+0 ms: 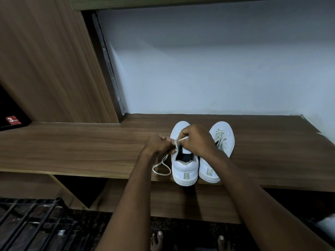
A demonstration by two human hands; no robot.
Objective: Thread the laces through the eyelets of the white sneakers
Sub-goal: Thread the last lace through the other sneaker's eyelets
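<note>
Nearest you, just below your left hand (158,144), a slack loop of lace (161,168) lies on the wooden shelf (90,151), beside the heel of the left sneaker (184,167). That loose length suggests most of this lace is not yet threaded.

Both your hands are working over that sneaker's tongue area. Your left hand has its fingers curled, pinching the lace at the shoe's left edge, where the strand rises from the loop. Your right hand (196,140) pinches the lace end between thumb and fingertips, the tip pointing up and away from your left hand. Which eyelet it is aimed at I cannot tell; your hands cover the eyelet rows.

Just right of your right hand, and partly behind your forearm, stands the right sneaker (223,140). Its laces already cross up the front, so that one looks done or nearly so.

By my reading you are roughly midway: one shoe laced, this one barely begun.
</note>
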